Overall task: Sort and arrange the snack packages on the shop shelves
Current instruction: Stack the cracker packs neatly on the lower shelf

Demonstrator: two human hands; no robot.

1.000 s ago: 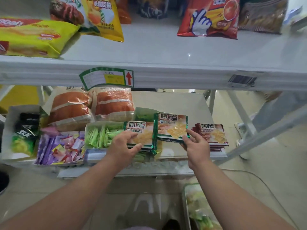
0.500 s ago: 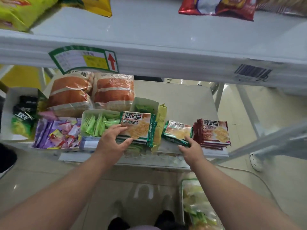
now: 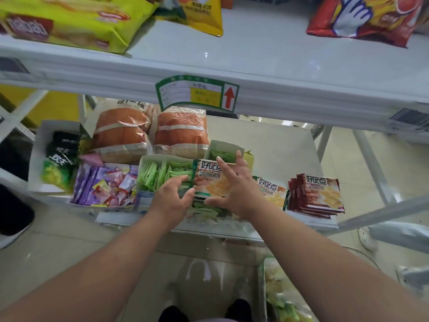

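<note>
The green-edged cracker stack (image 3: 212, 182) lay near the front edge of the lower shelf (image 3: 278, 147), long axis parallel to that edge, directly between both hands. The left hand (image 3: 171, 198) pinched its left end; the right hand (image 3: 234, 189) spread flat across its top, equally near.
</note>
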